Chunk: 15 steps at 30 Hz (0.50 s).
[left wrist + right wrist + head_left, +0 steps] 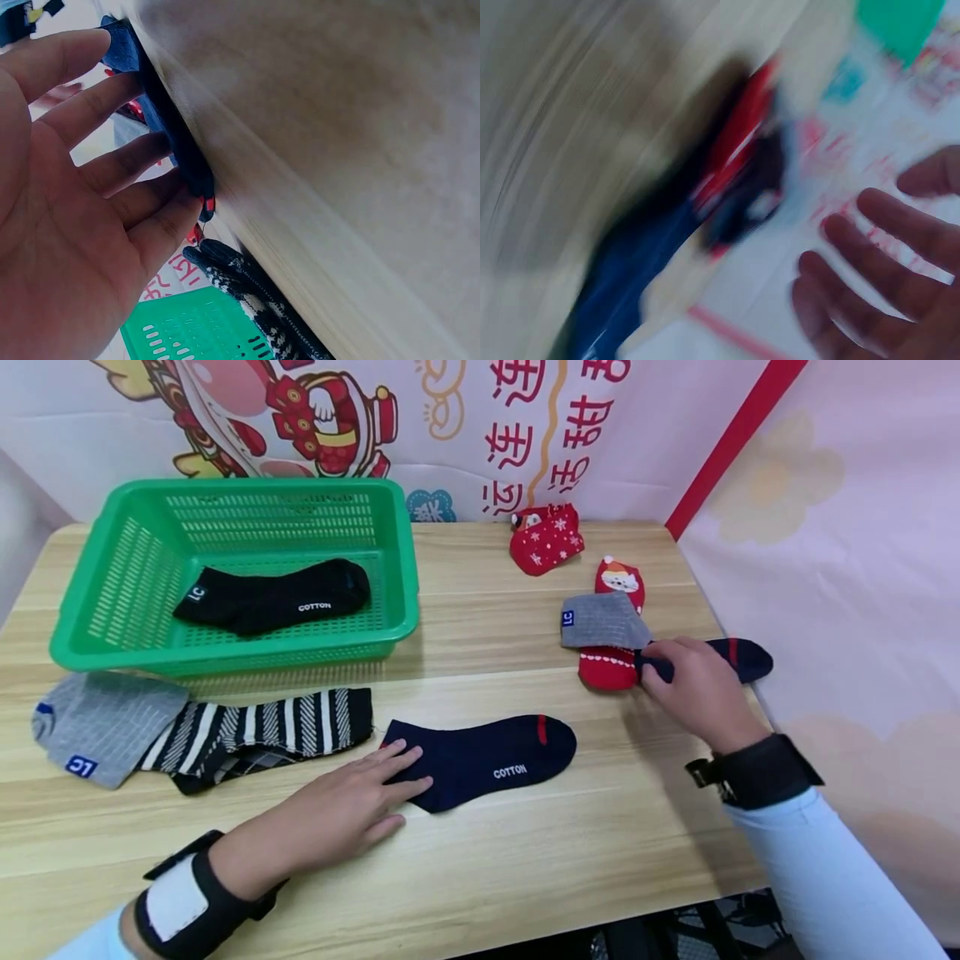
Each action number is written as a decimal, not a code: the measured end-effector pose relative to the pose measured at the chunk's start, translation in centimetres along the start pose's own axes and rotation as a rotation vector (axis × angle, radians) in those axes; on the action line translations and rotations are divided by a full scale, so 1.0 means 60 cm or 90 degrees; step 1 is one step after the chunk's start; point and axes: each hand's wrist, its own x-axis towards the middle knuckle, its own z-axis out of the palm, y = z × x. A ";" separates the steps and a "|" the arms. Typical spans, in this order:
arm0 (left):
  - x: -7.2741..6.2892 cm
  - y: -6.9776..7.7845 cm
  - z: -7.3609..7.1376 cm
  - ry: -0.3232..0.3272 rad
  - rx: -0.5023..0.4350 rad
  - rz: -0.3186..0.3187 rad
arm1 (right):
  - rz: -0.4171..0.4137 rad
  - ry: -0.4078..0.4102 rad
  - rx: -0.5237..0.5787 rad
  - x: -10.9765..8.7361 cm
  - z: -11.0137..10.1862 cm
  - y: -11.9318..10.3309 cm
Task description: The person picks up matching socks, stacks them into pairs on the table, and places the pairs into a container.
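A navy sock (472, 760) with a red toe stripe and "COTTON" lettering lies flat at the front middle of the table. My left hand (360, 797) rests on its cuff, fingers straight and spread; in the left wrist view the fingertips touch the navy sock (176, 135). At the right edge lies a second navy sock (752, 660), its middle covered by my right hand (701, 689). In the blurred right wrist view, the loosely bent fingers (885, 247) stand apart from that navy sock (630, 277). Its cuff meets a grey sock (603, 620) lying across a red sock (607, 668).
At the back left stands a green basket (232, 656) with black socks (277, 597) inside. Before it lie a grey sock (112, 718) and a striped sock (262, 735), overlapping. A red snowflake sock (547, 539) sits near the back edge, by a printed cloth backdrop (465, 460).
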 end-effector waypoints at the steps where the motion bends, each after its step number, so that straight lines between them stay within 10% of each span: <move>1: 0.001 0.000 0.000 -0.001 0.000 -0.002 | 0.025 -0.034 -0.017 0.008 0.002 0.017; 7: 0.005 0.002 0.003 0.000 0.006 -0.004 | 0.085 -0.239 -0.076 0.038 0.035 0.089; 15: 0.006 0.001 -0.001 0.005 0.003 -0.012 | 0.099 -0.233 -0.102 0.048 0.058 0.098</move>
